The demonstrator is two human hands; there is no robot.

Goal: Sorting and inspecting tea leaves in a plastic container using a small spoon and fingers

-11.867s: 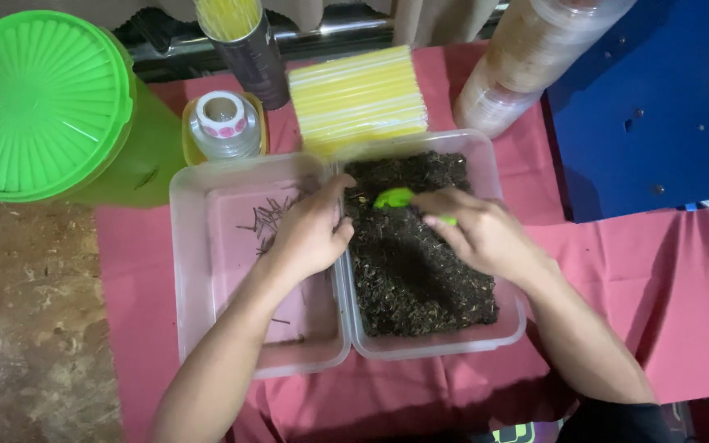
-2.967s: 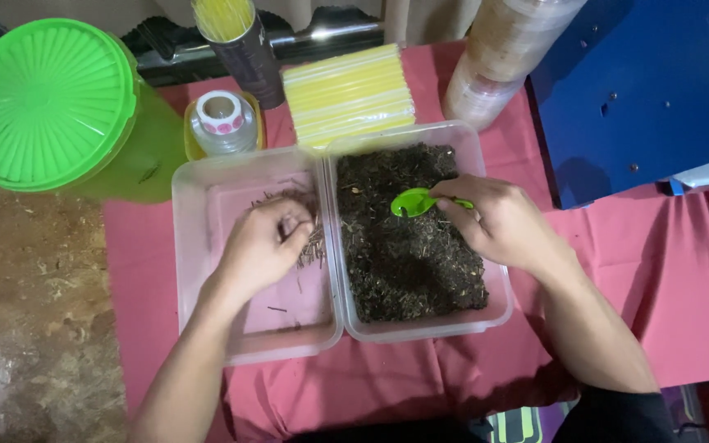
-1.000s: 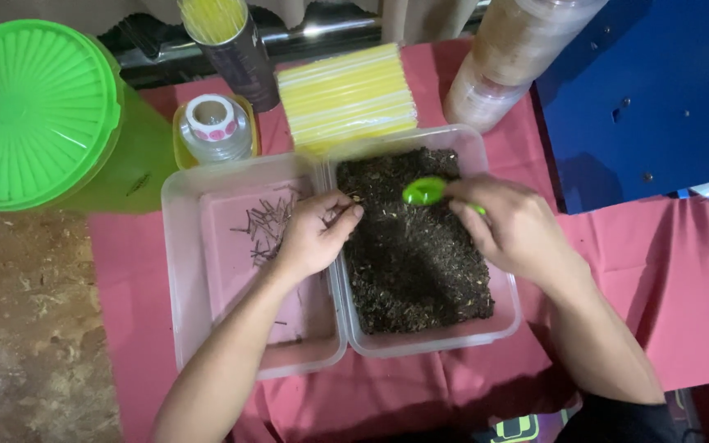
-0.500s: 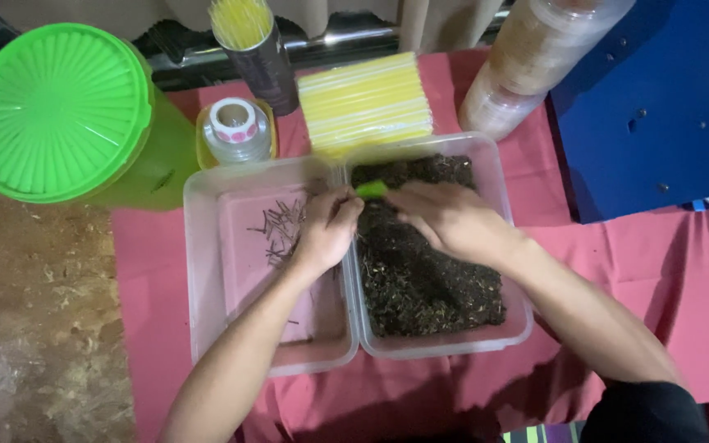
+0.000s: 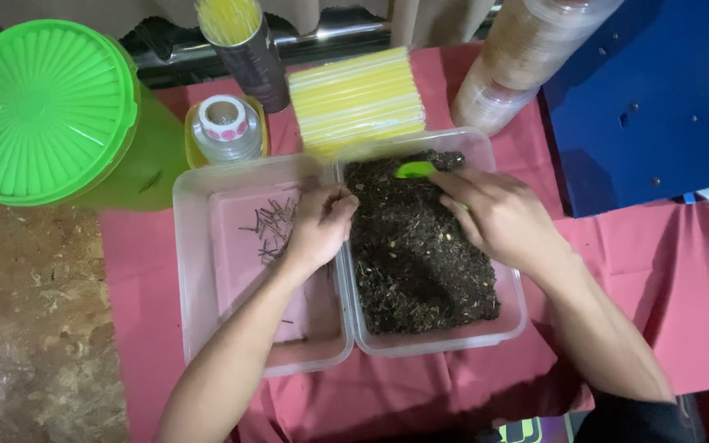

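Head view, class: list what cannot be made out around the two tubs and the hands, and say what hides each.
- Green scoop: handle hidden by the right hand.
- Left hand: its curled fingertips hide whether it pinches anything.
- Thin stems in the left tub: too small to identify.
- Dark mix in the right tub: depth not visible.
- Clear stack: top cut off by the frame's upper edge.

The right hand (image 5: pixel 498 215) covers most of the small green plastic scoop (image 5: pixel 414 170); only its rounded tip shows, so the grip cannot be read. The left hand (image 5: pixel 319 226) curls its fingertips under, hiding whatever they pinch. The round green ribbed lid (image 5: pixel 43 111) is cut off by the left edge. The dark cylindrical tube of yellow straws (image 5: pixel 244 45) and the tall stack of clear plastic cups (image 5: pixel 527 57) are cropped at the top. The thin dark sticks (image 5: pixel 271 230) in the left clear tray (image 5: pixel 198 271) are too small to identify.
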